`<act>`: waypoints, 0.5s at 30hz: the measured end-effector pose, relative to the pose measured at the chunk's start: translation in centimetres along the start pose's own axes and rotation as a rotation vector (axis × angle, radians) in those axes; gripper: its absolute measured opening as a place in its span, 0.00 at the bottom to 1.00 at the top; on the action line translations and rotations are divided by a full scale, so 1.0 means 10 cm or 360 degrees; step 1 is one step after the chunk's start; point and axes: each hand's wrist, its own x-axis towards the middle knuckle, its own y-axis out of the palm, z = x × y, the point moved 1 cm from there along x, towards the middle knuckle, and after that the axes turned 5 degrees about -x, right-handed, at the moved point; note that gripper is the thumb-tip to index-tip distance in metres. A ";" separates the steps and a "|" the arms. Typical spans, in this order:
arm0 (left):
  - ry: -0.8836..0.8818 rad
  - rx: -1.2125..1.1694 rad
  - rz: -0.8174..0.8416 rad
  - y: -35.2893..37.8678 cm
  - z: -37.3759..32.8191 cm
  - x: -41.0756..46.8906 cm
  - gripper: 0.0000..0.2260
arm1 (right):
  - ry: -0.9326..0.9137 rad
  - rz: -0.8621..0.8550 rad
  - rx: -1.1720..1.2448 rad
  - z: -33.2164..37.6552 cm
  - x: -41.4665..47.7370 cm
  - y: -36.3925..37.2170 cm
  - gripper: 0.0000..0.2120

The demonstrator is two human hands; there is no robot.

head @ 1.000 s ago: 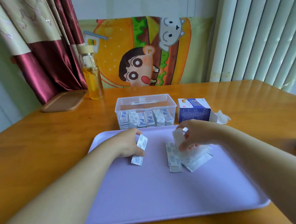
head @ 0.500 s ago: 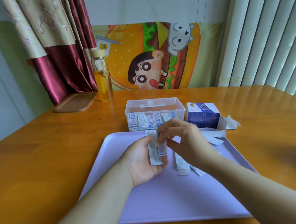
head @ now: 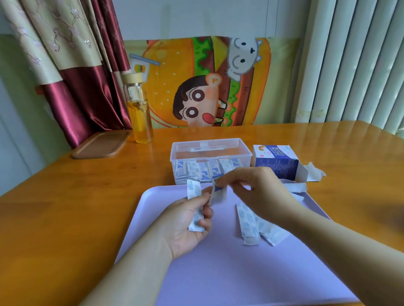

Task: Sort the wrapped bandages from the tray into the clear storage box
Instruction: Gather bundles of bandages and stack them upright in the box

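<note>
The left hand (head: 187,225) and right hand (head: 253,191) each pinch wrapped bandages (head: 192,190) above the purple tray (head: 236,273).

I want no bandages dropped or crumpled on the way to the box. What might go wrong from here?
1. The left hand grips a few white paper-wrapped bandages in a loose fan while the right hand pinches a single bandage; one may slip out.
2. The clear plastic storage box holds a packed near row; forcing more in might buckle them.
3. The loose bandage pile on the lavender plastic tray lies by the right forearm, which could sweep it.
</note>
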 end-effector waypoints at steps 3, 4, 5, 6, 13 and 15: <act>0.0122 -0.0007 -0.0084 -0.09 -0.24 0.01 0.07 | 0.0227 -0.0121 0.0325 0.05 0.17 -0.05 0.12; 0.0169 -0.0035 -0.0118 -0.13 -0.33 0.03 0.07 | 0.0273 -0.0205 0.0413 0.07 0.26 -0.06 0.10; 0.0205 -0.0067 -0.0146 -0.16 -0.41 0.04 0.07 | 0.0313 -0.0296 0.0465 0.09 0.36 -0.09 0.08; 0.0234 -0.0099 -0.0166 -0.19 -0.49 0.05 0.06 | 0.0344 -0.0381 0.0474 0.10 0.46 -0.11 0.07; 0.0333 -0.0278 -0.0223 -0.41 -0.87 0.24 0.08 | 0.0729 -0.0390 0.0373 -0.08 1.32 -0.03 0.12; 0.0327 -0.0310 -0.0224 -0.47 -0.91 0.30 0.08 | 0.0806 -0.0311 0.0381 -0.17 1.50 0.06 0.14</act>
